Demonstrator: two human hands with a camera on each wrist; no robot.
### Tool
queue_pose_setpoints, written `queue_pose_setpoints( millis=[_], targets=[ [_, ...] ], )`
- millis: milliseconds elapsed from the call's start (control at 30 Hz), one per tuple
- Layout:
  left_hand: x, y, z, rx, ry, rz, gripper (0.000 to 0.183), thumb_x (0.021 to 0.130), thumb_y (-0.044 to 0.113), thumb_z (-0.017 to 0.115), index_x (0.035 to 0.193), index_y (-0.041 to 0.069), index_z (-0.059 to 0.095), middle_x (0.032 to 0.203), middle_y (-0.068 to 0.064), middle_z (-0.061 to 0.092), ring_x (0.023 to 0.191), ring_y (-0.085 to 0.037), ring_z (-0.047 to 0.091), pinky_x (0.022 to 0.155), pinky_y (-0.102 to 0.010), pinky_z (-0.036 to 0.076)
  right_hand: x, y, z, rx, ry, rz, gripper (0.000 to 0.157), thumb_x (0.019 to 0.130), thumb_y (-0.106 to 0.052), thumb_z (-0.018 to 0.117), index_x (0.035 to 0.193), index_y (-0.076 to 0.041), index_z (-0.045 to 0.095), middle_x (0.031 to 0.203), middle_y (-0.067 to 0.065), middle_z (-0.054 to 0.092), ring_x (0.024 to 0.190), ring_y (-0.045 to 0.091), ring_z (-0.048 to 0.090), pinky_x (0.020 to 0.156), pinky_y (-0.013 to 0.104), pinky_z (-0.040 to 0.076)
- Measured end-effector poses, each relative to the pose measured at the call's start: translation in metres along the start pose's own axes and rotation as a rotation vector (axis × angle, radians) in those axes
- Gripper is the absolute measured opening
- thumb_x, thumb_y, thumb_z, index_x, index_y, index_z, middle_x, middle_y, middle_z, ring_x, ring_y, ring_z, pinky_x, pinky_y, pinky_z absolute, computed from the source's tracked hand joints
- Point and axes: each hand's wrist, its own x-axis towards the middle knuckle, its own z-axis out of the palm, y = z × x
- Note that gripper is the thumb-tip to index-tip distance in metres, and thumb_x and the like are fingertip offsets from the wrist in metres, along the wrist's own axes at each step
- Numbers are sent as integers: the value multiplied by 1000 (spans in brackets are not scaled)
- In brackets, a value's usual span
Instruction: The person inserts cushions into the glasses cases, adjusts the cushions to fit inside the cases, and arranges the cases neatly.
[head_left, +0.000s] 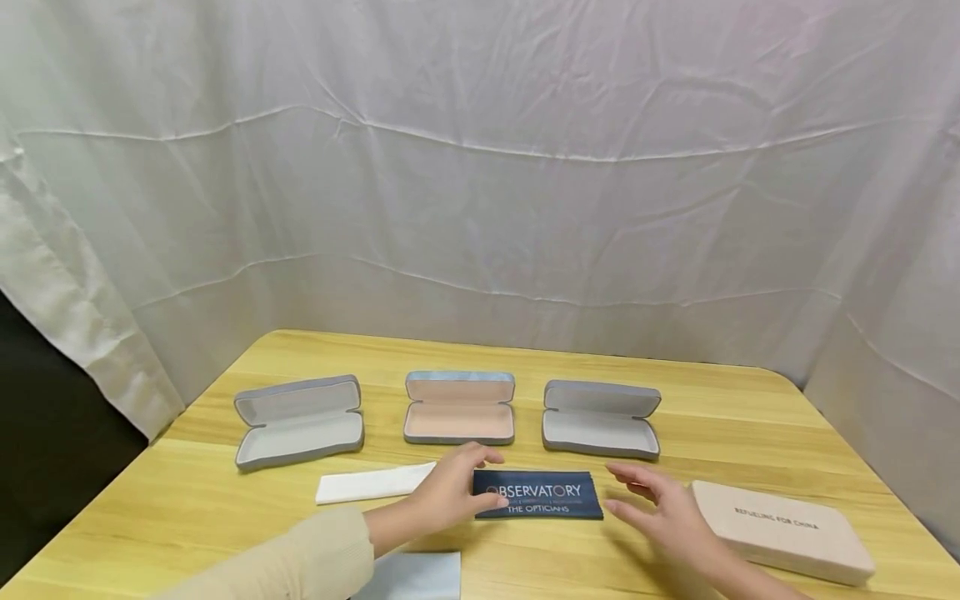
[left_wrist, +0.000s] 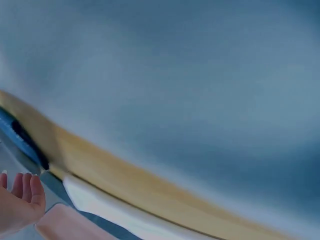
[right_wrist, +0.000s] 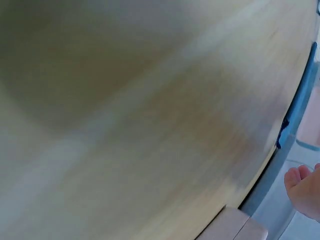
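Observation:
A navy folded cloth (head_left: 536, 495) printed "OBSERVATORY THE OPTICIANS" lies flat on the table between both hands. My left hand (head_left: 450, 492) hovers at its left end, the thumb overlapping the print in the head view; whether it touches is unclear. Off the cloth's right end is my right hand (head_left: 660, 510), fingers loosely bent and holding nothing. Under the left hand's fingers extends a white folded cloth (head_left: 367, 483). A pale blue cloth (head_left: 420, 577) lies in front, partly hidden by the left sleeve. In the wrist views, the left hand (left_wrist: 22, 207) and right hand (right_wrist: 306, 192) show only partly.
Three eyeglass cases stand with lids raised at the back: a grey one (head_left: 300, 433) left, a peach-lined one (head_left: 459, 423) in the middle, another grey one (head_left: 600, 432) right. A closed beige case (head_left: 780, 533) lies beside the right hand. White curtains (head_left: 480, 208) hang behind.

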Motion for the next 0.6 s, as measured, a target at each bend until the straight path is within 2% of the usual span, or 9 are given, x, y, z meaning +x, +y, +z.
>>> queue_pose_setpoints(
  millis=[100,233,333,467,600],
  targets=[
    [-2,-5,0,21,8,-13,45,79,25,73,117,5,58,115,-7,59,102,-23,57,86,-34,49,5,-3,5,-1,-61,67,45,75,-14,76,115,2,62,114,18,64,103,12,60,87,31,52],
    [-3,-9,1,26,16,-30,46,79,24,74,116,3,58,115,-9,60,96,-20,56,82,-32,49,15,-6,11,21,-155,151,49,78,-19,74,120,2,58,120,20,60,110,34,57,92,39,48],
    [-2,-11,2,29,15,-40,47,78,24,75,117,2,58,113,-9,60,92,-18,54,81,-32,48,21,-5,16,32,-193,153,51,78,-19,74,121,4,57,121,22,59,111,36,55,92,41,47],
    [1,-12,2,38,-2,-65,49,77,24,75,117,1,58,112,-10,60,97,-21,56,85,-34,49,27,-1,21,-20,-239,129,51,78,-20,73,121,4,57,121,22,59,111,36,56,91,43,48],
    [3,-13,2,52,-19,-77,48,77,22,76,116,-1,59,114,-11,61,106,-27,57,91,-39,47,32,0,24,-103,-262,114,48,78,-20,73,119,1,60,117,15,62,102,26,56,85,36,49]
  ],
)
